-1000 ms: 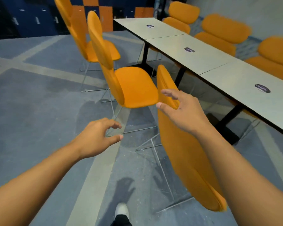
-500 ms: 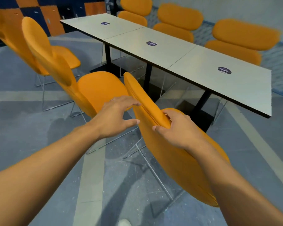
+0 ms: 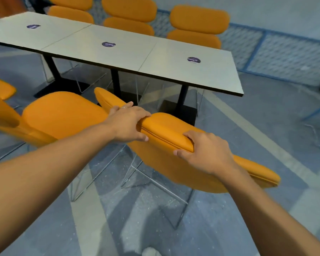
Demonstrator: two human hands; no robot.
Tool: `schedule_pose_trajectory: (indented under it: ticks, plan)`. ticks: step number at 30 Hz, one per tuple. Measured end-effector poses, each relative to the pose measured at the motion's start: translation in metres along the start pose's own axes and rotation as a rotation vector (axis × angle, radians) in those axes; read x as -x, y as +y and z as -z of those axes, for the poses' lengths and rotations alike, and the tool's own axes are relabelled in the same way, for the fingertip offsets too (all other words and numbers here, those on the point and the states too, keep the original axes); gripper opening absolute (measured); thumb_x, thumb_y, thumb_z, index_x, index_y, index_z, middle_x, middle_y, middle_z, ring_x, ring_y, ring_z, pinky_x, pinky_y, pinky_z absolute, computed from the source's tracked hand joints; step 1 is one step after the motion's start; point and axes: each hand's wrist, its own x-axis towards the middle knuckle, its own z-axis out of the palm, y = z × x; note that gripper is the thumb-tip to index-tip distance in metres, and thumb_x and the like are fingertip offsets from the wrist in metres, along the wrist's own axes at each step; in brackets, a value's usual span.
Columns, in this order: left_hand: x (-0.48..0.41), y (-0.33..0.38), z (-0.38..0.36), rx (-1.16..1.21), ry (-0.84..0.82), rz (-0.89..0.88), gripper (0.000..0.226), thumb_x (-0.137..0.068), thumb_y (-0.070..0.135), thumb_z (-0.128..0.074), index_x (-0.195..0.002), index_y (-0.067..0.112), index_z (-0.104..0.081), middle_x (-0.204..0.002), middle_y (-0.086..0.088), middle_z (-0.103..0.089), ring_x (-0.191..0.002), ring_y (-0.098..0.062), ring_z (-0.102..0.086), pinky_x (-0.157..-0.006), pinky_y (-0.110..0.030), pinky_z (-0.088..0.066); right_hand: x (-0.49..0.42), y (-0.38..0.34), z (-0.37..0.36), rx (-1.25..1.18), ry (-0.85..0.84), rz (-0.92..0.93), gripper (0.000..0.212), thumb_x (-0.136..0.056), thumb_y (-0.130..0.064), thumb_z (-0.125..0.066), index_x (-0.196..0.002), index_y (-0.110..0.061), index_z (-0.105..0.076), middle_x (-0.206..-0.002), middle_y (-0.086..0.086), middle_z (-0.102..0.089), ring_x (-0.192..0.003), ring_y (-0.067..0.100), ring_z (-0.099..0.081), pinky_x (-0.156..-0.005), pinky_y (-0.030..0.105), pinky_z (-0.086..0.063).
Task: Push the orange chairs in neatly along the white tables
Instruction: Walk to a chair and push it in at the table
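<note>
Nearest orange chair (image 3: 164,130) askew, near white tables (image 3: 174,58) edge.

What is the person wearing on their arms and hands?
Almost nothing! No sleeves or watch show, and neither the left hand nor the right hand has a glove. The only thing worn is a thin, silvery-looking ring on a left-hand finger.

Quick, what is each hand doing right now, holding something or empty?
Left hand: holding, fingers curled over the top edge of the orange padded chair back.
Right hand: holding the same chair back, further along its top edge.
</note>
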Motion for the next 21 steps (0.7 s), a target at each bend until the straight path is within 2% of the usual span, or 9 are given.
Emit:
schedule_pose_trajectory:
  ticks: [4, 9, 14, 21]
  plan:
    - [-0.010, -0.002, -0.012, -0.094, 0.040, -0.054, 0.087, -0.063, 0.073, -0.067, -0.138, 0.042, -0.037, -0.147, 0.008, -0.039, -0.144, -0.027, -0.016, -0.111, -0.064, -0.007, 0.021, 0.003, -0.005, 0.147, 0.105, -0.093, 0.065, -0.077, -0.086, -0.043, -0.121, -0.039, -0.055, -0.097, -0.011, -0.066, -0.084, 0.017, -0.062, -0.061, 0.032, -0.041]
    - [-0.013, -0.007, -0.027, -0.094, 0.191, -0.114, 0.089, -0.049, 0.084, -0.063, -0.125, 0.041, -0.047, -0.127, 0.007, -0.050, -0.133, -0.027, -0.029, -0.112, -0.060, 0.001, 0.033, 0.004, -0.012, 0.311, 0.225, -0.243, 0.075, -0.061, -0.099, -0.041, -0.094, -0.034, -0.059, -0.081, -0.008, -0.063, -0.075, 0.017, -0.059, -0.064, 0.031, -0.035]
    - [-0.019, -0.012, -0.031, -0.040, 0.321, -0.149, 0.086, -0.043, 0.087, -0.059, -0.115, 0.039, -0.056, -0.112, 0.009, -0.057, -0.124, -0.025, -0.039, -0.113, -0.054, -0.002, 0.024, 0.005, -0.012, 0.383, 0.301, -0.235, 0.089, -0.055, -0.105, -0.036, -0.092, -0.029, -0.066, -0.072, -0.007, -0.062, -0.067, 0.017, -0.059, -0.056, 0.028, -0.035]
    - [-0.031, -0.011, -0.039, 0.008, 0.402, -0.151, 0.081, -0.042, 0.088, -0.057, -0.107, 0.040, -0.059, -0.102, 0.011, -0.058, -0.116, -0.024, -0.043, -0.112, -0.053, -0.008, 0.013, 0.014, -0.011, 0.393, 0.324, -0.212, 0.090, -0.057, -0.105, -0.034, -0.091, -0.029, -0.066, -0.074, -0.006, -0.064, -0.065, 0.018, -0.061, -0.054, 0.027, -0.034]
